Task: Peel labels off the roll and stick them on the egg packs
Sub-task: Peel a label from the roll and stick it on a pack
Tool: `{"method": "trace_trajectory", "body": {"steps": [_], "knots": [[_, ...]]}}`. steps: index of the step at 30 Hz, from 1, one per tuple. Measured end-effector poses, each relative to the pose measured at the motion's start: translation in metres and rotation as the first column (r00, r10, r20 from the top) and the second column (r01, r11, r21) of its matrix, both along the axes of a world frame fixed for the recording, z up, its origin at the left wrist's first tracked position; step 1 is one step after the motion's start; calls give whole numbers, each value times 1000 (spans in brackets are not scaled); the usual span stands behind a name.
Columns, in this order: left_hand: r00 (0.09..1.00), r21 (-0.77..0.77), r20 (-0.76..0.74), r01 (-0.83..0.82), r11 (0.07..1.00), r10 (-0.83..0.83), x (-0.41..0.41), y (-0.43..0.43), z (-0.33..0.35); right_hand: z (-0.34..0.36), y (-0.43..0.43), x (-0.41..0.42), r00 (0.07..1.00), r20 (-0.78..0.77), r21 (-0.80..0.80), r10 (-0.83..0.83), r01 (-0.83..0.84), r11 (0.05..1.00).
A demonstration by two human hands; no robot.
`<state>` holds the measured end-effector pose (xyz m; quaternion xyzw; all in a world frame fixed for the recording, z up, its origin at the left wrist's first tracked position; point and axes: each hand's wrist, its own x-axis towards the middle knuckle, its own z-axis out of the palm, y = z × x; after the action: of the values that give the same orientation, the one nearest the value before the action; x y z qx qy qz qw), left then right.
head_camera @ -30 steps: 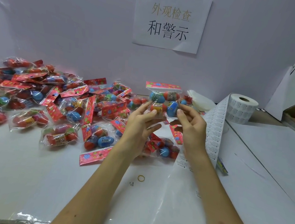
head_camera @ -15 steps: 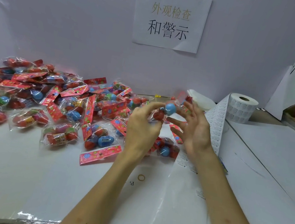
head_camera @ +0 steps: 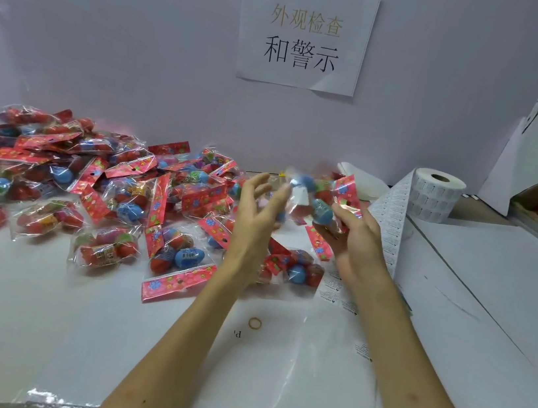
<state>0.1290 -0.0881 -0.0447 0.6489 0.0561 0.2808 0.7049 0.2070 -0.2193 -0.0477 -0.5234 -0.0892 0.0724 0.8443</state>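
Crinkly clear film with a red printed card header at its far right end wraps the egg pack (head_camera: 320, 207), which the right hand (head_camera: 355, 242) holds up above the table (head_camera: 452, 316), just right of centre and nearer than the label roll (head_camera: 436, 196). By its look the pack is light and its film slick and soft, so it would likely bend and slip in a loose grasp. The plastic eggs inside are hard round lumps that probably shift against one another. The stiff header or the firm bulge of an egg seems the surest place to take hold, and film stretched taut over an egg the best seat for a label. The right hand grips the pack from below, fingers and thumb curled round its near right end, forearm reaching in from the near right. The left hand (head_camera: 253, 219) stands upright just left of the pack, fingers loosely spread and holding nothing; blur hides whether their tips touch the film. A pale patch on the pack may be a label, but I cannot tell. The strip of labels (head_camera: 391, 221) trails from the roll behind the right hand, and the heap of other packs (head_camera: 117, 189) lies to the left.
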Motion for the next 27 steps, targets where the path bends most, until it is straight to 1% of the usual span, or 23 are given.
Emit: {"method": "trace_trajectory", "body": {"steps": [1,2,5,7,9,11,13,16,17,21,23,24,25,26,27], "knots": [[999,-88,-26,31,996,-34,1,1,0,1,0,-1,1000,26,-23,12,-11,1000],[999,-119,-31,22,993,-26,1,2,0,0,-1,-1,998,57,-51,39,-36,998],[988,-47,-27,-153,987,152,1,7,-6,2,-1,-4,976,82,-147,203,-190,971],[976,-69,-51,-215,974,212,1,12,-8,3,-1,-3,966,49,-228,255,-238,944],[978,-102,-63,-207,973,201,1,15,-7,3,-1,-2,967,38,-299,251,-228,926],[983,-96,-74,-172,980,165,0,14,-6,0,-4,0,976,100,-385,196,-144,912],[987,-60,-80,-147,987,142,-1,10,-7,-5,-6,2,967,184,-425,174,-81,902],[980,-17,-63,-191,981,190,1,8,-8,-4,-11,2,954,217,-454,205,-87,887],[974,-26,-59,-220,975,218,3,8,-8,-3,-13,4,955,202,-458,218,-104,883],[961,-149,-81,-273,950,263,11,17,-13,5,-26,16,962,85,-349,261,-217,912],[965,-164,-78,-261,951,252,13,21,-19,18,-40,30,954,90,-337,287,-242,910],[967,-159,-76,-253,954,244,14,23,-21,27,-50,39,957,114,-309,267,-221,925],[969,-146,-75,-246,958,237,14,24,-22,37,-62,50,970,143,-233,199,-163,959],[970,-134,-75,-238,962,230,15,25,-23,49,-79,61,986,142,-90,86,-74,993],[972,-130,-71,-230,964,222,15,25,-23,60,-99,71,996,85,117,-34,24,993]]}}
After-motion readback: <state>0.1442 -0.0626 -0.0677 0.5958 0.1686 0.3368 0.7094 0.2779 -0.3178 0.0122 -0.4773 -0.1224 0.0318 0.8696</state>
